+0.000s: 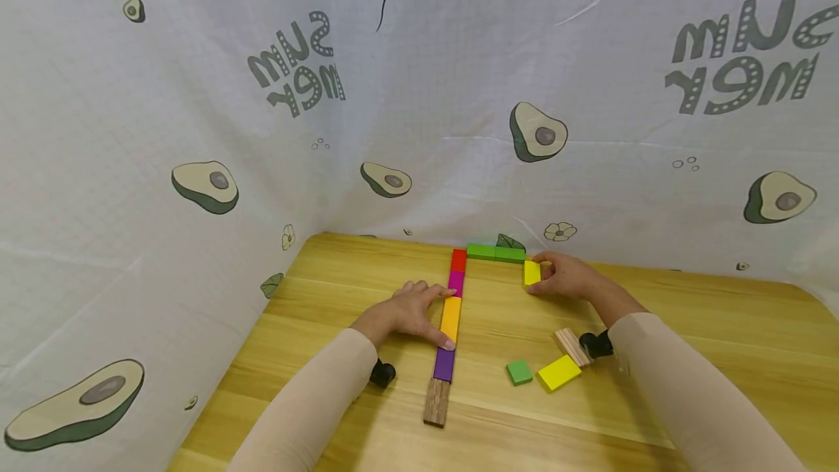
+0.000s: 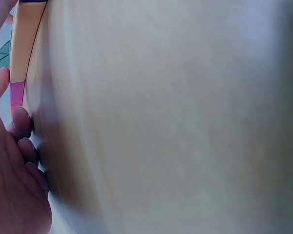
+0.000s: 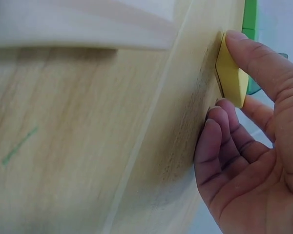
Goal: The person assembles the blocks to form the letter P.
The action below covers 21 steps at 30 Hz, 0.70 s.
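My right hand pinches a yellow block between thumb and index finger at the right end of two green blocks. In the right wrist view the yellow block rests on the table, its other fingers curled beside it. A line of blocks runs toward me: red, magenta, orange, purple and dark brown wood. Along this line my left hand lies with thumb and index finger spread, touching the blocks near both ends of the orange one.
Loose on the wooden table are a small green block, a yellow block and a pale wood block, close to my right forearm. A white avocado-print sheet hangs behind the table and along its left side.
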Tool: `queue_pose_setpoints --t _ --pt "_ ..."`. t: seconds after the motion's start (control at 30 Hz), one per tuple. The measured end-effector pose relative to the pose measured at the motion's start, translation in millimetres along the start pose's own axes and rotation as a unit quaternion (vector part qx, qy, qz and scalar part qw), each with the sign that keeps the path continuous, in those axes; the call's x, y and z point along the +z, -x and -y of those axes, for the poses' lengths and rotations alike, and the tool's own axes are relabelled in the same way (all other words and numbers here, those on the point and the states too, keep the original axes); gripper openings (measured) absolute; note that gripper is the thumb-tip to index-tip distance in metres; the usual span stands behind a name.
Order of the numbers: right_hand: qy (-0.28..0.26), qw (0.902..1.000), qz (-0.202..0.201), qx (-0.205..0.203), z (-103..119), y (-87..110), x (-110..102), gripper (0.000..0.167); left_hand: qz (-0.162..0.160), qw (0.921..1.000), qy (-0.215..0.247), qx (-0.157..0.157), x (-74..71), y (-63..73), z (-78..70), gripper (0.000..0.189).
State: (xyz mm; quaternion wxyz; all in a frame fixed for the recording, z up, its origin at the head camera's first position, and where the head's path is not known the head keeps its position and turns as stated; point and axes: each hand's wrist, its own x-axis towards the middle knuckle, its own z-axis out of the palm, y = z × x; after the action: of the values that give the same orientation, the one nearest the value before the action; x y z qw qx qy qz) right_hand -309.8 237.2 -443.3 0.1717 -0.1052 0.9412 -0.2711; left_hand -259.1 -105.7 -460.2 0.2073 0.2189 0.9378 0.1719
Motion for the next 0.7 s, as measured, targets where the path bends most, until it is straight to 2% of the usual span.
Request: queue_pose_setpoints --t 0.43,0.7 --pt "-0.012 0.9999 0.001 0.003 -3.7 0.8 -1.0 0.089 -0.003 1.0 0.003 -0.001 -0.5 0.2 -0.9 0.103" --pt "-0.02 0.9997 -0.005 -0.013 -7.6 0.8 0.3 0.082 -0.004 0.9999 0.008 -0.004 0.9 0.0 -0.5 0.1"
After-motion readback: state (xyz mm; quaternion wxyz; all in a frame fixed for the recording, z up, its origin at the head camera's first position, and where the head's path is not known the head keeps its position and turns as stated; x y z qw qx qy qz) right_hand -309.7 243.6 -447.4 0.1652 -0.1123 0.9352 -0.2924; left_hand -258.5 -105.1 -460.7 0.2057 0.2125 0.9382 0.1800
